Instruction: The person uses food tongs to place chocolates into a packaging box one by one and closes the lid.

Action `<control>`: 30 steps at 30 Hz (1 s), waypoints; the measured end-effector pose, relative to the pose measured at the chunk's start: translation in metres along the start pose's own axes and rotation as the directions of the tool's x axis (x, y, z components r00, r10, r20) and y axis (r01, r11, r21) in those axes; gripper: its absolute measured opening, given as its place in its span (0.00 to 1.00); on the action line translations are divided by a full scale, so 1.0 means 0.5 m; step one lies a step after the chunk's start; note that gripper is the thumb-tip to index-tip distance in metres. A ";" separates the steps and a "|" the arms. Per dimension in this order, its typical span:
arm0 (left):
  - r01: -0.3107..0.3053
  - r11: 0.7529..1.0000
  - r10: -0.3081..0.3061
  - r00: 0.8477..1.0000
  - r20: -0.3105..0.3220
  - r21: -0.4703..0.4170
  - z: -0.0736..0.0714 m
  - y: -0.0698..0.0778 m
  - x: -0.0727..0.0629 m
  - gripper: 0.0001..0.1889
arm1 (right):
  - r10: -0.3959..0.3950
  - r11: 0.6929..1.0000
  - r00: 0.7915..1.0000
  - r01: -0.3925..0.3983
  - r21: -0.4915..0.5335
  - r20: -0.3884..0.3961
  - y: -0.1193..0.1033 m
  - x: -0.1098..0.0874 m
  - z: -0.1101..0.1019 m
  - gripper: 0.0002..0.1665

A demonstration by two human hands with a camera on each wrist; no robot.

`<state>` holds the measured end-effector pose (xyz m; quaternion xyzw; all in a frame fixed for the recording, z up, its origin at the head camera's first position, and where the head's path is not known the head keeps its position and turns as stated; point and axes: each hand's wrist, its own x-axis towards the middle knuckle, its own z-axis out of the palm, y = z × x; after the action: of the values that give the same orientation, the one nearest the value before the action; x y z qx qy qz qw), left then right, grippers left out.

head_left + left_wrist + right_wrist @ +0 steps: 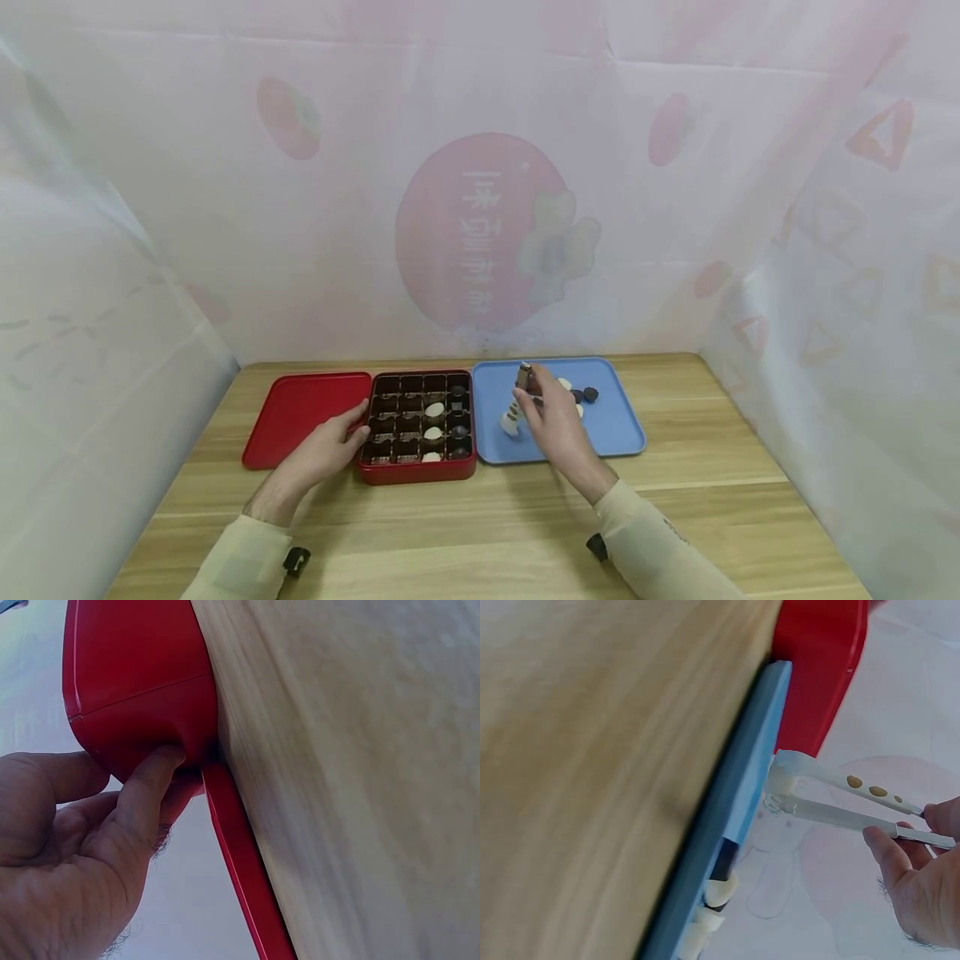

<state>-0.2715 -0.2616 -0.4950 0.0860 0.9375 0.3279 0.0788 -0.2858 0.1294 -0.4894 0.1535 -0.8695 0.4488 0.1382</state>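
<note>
My right hand [558, 421] holds a pair of tongs [847, 817] with white, holed arms, tips pointing down over the blue tray [491, 446]. Between the tips sits a whitish piece [782, 782], apparently a white chocolate; in the head view it blends with the tips. My left hand [327, 450] rests against the left side of the red chocolate box [420, 473], its thumb and fingers [154, 769] touching the wall near a corner. Inside the box, a dark divided insert [397, 404] has white and dark chocolates in its two right columns; the left columns show bare compartments.
On the blue tray's right half lie several loose dark chocolates [591, 394] and white ones. A red lid [300, 408] lies left of the box, partly behind my left hand. All stand on a wooden table [450, 533] with printed sheets [337, 250] around its back and sides.
</note>
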 end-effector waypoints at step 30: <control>-0.018 0.998 0.021 0.998 0.051 -0.065 -0.007 -0.003 0.003 0.42 | -0.064 0.981 0.997 0.070 0.182 -0.038 -0.075 0.068 0.025 0.16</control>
<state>-0.2738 -0.2645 -0.4935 0.1011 0.9232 0.3562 0.1026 -0.3037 0.0935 -0.4558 0.1875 -0.8165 0.5244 0.1521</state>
